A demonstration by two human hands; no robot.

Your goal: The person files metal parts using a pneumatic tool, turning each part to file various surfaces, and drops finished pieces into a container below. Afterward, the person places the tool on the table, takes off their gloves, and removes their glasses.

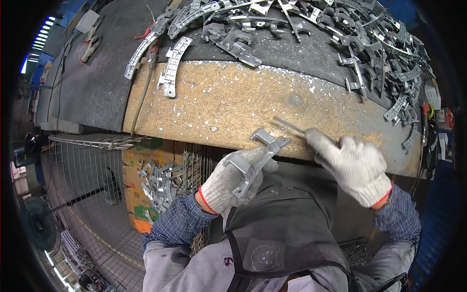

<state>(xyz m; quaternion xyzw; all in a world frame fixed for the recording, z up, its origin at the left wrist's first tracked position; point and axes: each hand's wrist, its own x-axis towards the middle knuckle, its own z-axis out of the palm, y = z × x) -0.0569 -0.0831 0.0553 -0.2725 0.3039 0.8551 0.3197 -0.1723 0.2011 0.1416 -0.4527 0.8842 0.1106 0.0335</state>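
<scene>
Gloved hands (223, 181) (359, 168), chip-flecked wooden bench (233, 107), wire cage (92, 144) at left

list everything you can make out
held bracket: one, silver, in left grip
slim tool: one, grey, in right grip
bracket pile: many, silver, top
wooden board: one, tan, centre
matting: count unclear, charcoal, behind board
hose: one, brown, at board's left
cartons: count unclear, brown, below board
lower brackets: many, silver, by cartons
wire mesh: count unclear, grey, lower left
apron: one, dark grey, lower centre
left grip: one, white glove, centre
right grip: one, white glove, centre right
</scene>
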